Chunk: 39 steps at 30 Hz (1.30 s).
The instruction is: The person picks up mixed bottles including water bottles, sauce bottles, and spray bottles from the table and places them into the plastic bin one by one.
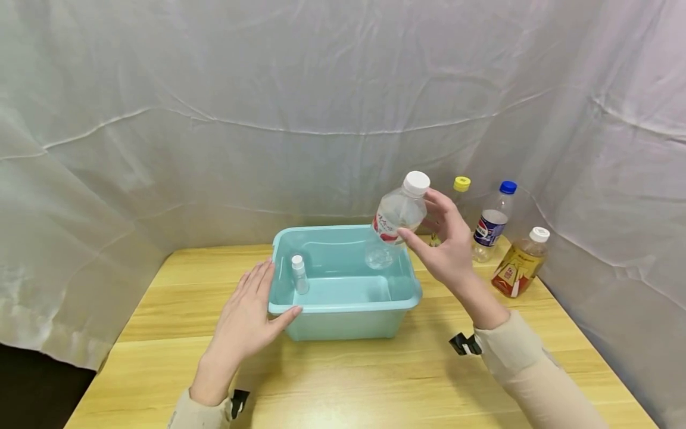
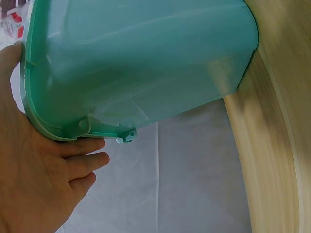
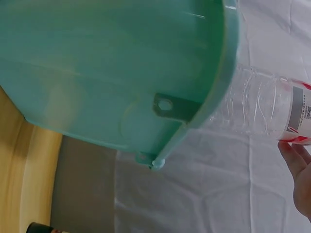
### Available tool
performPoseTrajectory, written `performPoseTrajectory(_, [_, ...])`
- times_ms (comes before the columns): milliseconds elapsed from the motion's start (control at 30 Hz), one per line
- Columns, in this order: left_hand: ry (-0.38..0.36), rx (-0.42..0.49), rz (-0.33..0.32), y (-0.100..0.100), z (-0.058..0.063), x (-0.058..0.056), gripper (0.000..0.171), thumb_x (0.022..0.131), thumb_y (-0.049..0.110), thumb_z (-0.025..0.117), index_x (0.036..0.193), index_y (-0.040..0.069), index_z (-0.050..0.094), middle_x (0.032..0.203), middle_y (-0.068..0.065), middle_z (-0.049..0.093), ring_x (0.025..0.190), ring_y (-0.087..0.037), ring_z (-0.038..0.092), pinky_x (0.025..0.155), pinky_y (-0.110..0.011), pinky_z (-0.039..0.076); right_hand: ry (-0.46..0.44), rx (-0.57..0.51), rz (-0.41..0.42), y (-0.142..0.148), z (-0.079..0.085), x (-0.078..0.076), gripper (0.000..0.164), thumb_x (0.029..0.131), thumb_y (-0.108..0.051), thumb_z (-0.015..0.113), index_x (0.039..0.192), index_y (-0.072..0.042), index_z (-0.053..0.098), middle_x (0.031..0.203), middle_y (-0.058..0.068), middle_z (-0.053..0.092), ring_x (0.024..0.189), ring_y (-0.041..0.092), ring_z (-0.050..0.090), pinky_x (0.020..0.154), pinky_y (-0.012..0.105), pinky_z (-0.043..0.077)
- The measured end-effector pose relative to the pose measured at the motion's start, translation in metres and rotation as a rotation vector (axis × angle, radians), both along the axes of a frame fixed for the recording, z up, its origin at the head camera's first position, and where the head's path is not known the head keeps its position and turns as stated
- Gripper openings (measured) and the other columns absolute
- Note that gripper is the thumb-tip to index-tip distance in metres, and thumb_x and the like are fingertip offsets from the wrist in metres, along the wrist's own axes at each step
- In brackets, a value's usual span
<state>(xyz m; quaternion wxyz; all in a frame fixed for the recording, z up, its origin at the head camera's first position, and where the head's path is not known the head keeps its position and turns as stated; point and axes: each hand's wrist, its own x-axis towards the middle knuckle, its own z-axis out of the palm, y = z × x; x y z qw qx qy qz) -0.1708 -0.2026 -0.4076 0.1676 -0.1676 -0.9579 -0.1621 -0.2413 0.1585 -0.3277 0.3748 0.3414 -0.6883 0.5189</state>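
A light blue-green plastic basin (image 1: 343,325) stands on the table. My left hand (image 1: 246,313) rests at its left front corner, thumb on the front rim and fairly straight fingers along the left side; the left wrist view shows this hand (image 2: 43,174) touching the rim. My right hand (image 1: 447,241) grips a large clear plastic bottle (image 1: 399,210) with a white cap and red-and-white label, slightly tilted. Its base hangs inside the basin's right end, and the right wrist view shows the bottle (image 3: 257,104) partly behind the rim. A small clear bottle (image 1: 301,280) with a white cap stands inside, at the left.
Right of the basin stand a yellow-capped bottle (image 1: 461,184) partly behind my right hand, a blue-capped Pepsi bottle (image 1: 490,223) and a white-capped bottle (image 1: 518,265) with a gold-and-red label. Grey cloth (image 1: 321,149) hangs behind the wooden table (image 1: 348,381).
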Motion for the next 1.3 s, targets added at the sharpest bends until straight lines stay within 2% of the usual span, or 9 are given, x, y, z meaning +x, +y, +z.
performPoseTrajectory(167, [0.001,0.000,-0.002,0.000,0.001,-0.001,0.103,0.093,0.068,0.062,0.159,-0.005,0.032,0.166,-0.022,0.032,0.154,-0.041,0.029,0.128,-0.054,0.022,-0.039,0.031,0.026,-0.010,-0.002,-0.007,0.076,0.074,0.022,0.081,0.143,0.007,0.050,0.135,0.021,0.062,0.119,0.014,0.066,0.096,0.025,0.059])
performPoseTrajectory(300, [-0.004,0.005,0.000,0.000,0.001,-0.001,0.103,0.093,0.068,0.063,0.159,-0.005,0.032,0.167,-0.021,0.032,0.155,-0.040,0.028,0.128,-0.054,0.022,-0.093,0.059,0.033,-0.018,-0.005,-0.012,0.075,0.077,0.015,0.084,0.144,0.004,0.051,0.137,0.018,0.062,0.119,0.018,0.065,0.095,0.024,0.059])
performPoseTrajectory(433, [-0.009,0.012,0.001,0.000,0.001,0.000,0.103,0.093,0.067,0.063,0.159,-0.005,0.032,0.167,-0.021,0.032,0.155,-0.040,0.028,0.128,-0.055,0.022,-0.140,0.088,0.059,-0.025,-0.008,-0.018,0.074,0.078,0.010,0.086,0.144,0.003,0.051,0.137,0.016,0.061,0.120,0.025,0.066,0.095,0.027,0.059])
performPoseTrajectory(667, [-0.014,0.011,0.003,0.000,0.002,0.000,0.103,0.093,0.067,0.063,0.159,-0.005,0.032,0.167,-0.021,0.032,0.155,-0.041,0.028,0.128,-0.055,0.022,-0.257,0.145,0.095,-0.038,-0.015,-0.029,0.071,0.081,0.001,0.088,0.143,-0.002,0.052,0.136,0.014,0.062,0.122,0.029,0.065,0.096,0.035,0.061])
performPoseTrajectory(800, [-0.011,0.006,0.002,0.000,0.002,0.000,0.103,0.093,0.067,0.063,0.159,-0.006,0.032,0.167,-0.022,0.032,0.154,-0.041,0.028,0.128,-0.054,0.021,-0.316,0.167,0.137,-0.045,-0.019,-0.034,0.071,0.081,0.000,0.088,0.142,-0.001,0.052,0.138,0.016,0.061,0.125,0.033,0.065,0.099,0.040,0.059])
performPoseTrajectory(967, [-0.014,0.005,0.003,0.000,0.002,-0.001,0.103,0.093,0.068,0.062,0.159,-0.005,0.032,0.167,-0.022,0.032,0.155,-0.040,0.028,0.129,-0.053,0.020,-0.374,0.220,0.193,-0.052,-0.022,-0.042,0.071,0.082,-0.001,0.088,0.143,-0.002,0.052,0.140,0.015,0.059,0.127,0.032,0.064,0.101,0.037,0.058])
performPoseTrajectory(1167, [-0.018,0.006,0.004,-0.001,0.002,-0.001,0.103,0.093,0.068,0.062,0.160,-0.005,0.031,0.167,-0.021,0.031,0.155,-0.040,0.028,0.128,-0.054,0.021,-0.462,0.285,0.247,-0.059,-0.025,-0.050,0.071,0.083,-0.004,0.088,0.144,-0.004,0.051,0.141,0.016,0.058,0.123,0.036,0.067,0.099,0.042,0.059])
performPoseTrajectory(1300, [-0.019,0.003,0.004,-0.001,0.002,-0.001,0.103,0.093,0.068,0.062,0.160,-0.005,0.031,0.167,-0.021,0.031,0.155,-0.040,0.027,0.128,-0.054,0.021,-0.514,0.320,0.283,-0.065,-0.024,-0.052,0.072,0.083,-0.005,0.087,0.144,-0.002,0.050,0.144,0.015,0.056,0.129,0.035,0.063,0.101,0.041,0.058])
